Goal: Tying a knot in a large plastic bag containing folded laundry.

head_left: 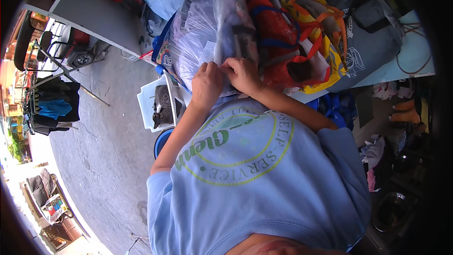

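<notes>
Both hands, left hand (206, 85) and right hand (241, 74), pinch shut in a tight grip on the clear plastic bag (207, 28), which stands on the table (415, 56) left of the orange bag (278, 42).

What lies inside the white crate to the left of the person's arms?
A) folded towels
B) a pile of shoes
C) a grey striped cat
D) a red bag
C: in the white crate, beside the left hand at the clear plastic bag, a grey striped cat lies curled.

clear plastic bag (207, 28) | stuffed with pale and dark laundry; upright on table edge; neck gathered into 1 twist
</notes>
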Action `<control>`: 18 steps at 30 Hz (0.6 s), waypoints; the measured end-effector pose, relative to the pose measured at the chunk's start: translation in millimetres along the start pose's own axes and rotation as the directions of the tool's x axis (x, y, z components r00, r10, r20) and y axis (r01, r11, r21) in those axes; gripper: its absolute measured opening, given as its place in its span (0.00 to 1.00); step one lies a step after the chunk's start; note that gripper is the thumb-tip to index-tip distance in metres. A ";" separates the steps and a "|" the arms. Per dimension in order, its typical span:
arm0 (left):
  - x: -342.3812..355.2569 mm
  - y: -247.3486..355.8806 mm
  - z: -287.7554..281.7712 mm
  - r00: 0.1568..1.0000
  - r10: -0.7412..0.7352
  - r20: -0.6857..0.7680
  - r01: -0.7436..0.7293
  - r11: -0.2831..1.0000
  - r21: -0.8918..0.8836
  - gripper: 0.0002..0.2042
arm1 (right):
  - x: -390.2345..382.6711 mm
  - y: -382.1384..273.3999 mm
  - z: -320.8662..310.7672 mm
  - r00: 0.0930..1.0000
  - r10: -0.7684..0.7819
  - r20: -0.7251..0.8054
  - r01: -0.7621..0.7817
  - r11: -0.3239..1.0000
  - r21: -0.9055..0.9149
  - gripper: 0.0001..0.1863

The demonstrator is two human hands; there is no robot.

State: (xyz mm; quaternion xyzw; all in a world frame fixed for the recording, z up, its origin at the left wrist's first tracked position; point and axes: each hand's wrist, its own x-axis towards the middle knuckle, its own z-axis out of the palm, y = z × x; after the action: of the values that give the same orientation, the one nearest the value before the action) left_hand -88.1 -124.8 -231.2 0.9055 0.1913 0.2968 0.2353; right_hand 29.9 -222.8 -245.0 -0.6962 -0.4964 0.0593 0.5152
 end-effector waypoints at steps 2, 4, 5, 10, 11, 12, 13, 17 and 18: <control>-1.3 -3.6 -1.4 1.000 0.019 0.021 -0.019 1.000 -0.013 0.01 | -0.9 3.2 -2.1 1.000 0.004 0.026 -0.004 1.000 -0.006 0.05; 0.2 -9.8 -4.1 0.999 0.026 0.024 -0.023 0.990 -0.140 0.02 | -1.0 9.1 -4.4 0.999 0.010 0.052 -0.009 1.000 -0.014 0.04; 0.7 -12.9 -5.5 0.999 0.033 0.026 -0.025 0.964 -0.265 0.03 | 2.1 15.0 -5.2 0.989 0.084 0.124 -0.096 0.991 0.093 0.05; -5.7 -18.7 -6.6 1.000 0.023 0.018 -0.015 0.944 -0.330 0.05 | 14.4 16.8 -14.6 0.944 0.137 0.301 -0.206 0.955 0.212 0.07; -6.1 -18.3 -5.9 1.000 0.006 -0.003 -0.007 0.944 -0.330 0.05 | 14.7 16.6 -14.9 0.944 0.139 0.300 -0.208 0.955 0.211 0.07; -8.8 -20.1 -2.4 1.000 0.006 -0.004 -0.006 0.944 -0.331 0.05 | 14.8 15.6 -14.6 0.945 0.136 0.297 -0.198 0.961 0.191 0.07; -12.9 -22.9 3.0 0.990 -0.142 0.013 0.134 0.893 -0.430 0.05 | 15.2 13.9 -14.3 0.946 0.133 0.295 -0.190 0.967 0.171 0.07; -13.4 -19.8 -0.7 0.991 -0.101 -0.090 0.074 0.961 -0.267 0.04 | 9.3 3.4 -10.8 0.972 0.095 0.213 -0.101 0.995 0.018 0.07; -14.3 -19.5 -1.2 0.991 -0.103 -0.089 0.076 0.961 -0.266 0.04 | 7.5 2.9 -8.2 0.989 -0.024 0.148 0.027 1.000 -0.016 0.06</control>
State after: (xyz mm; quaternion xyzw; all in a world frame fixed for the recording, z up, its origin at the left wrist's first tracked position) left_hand -103.6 -115.5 -247.3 0.8405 0.2029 0.3544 0.3561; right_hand 40.4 -222.5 -240.2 -0.6880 -0.5428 0.0998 0.4713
